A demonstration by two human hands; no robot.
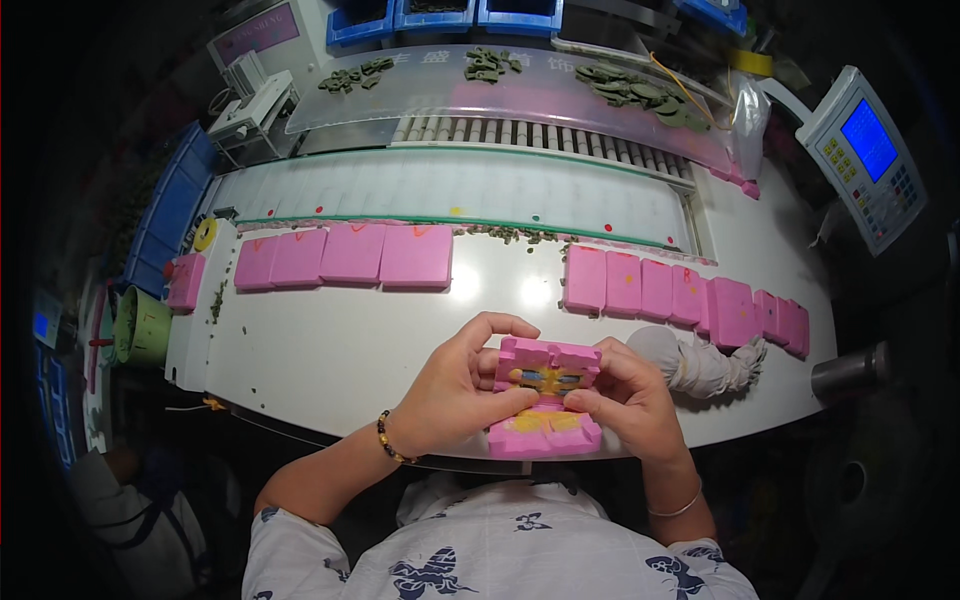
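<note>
Between both hands, at the table's near edge, is a pink rubber mould, opened into two parts. Its upper half (550, 356) tilts up and shows yellow-stained hollows with small dark grey-blue pieces in them. The lower half (545, 437) hangs below, toward my body, also stained yellow. My left hand (450, 388) grips the left side, its thumb pressing on the inner face. On the opposite side my right hand (637, 402) holds it the same way, thumb close to the left one. Fingers behind the mould are partly hidden.
Closed pink moulds stand in a left row (350, 256) and a right row (728, 312). A tied white cloth bundle (700, 366) lies near my right hand, beside a metal cylinder (850, 371). Green pieces (640, 92) lie on a raised clear sheet. A keypad unit (868, 160) stands right.
</note>
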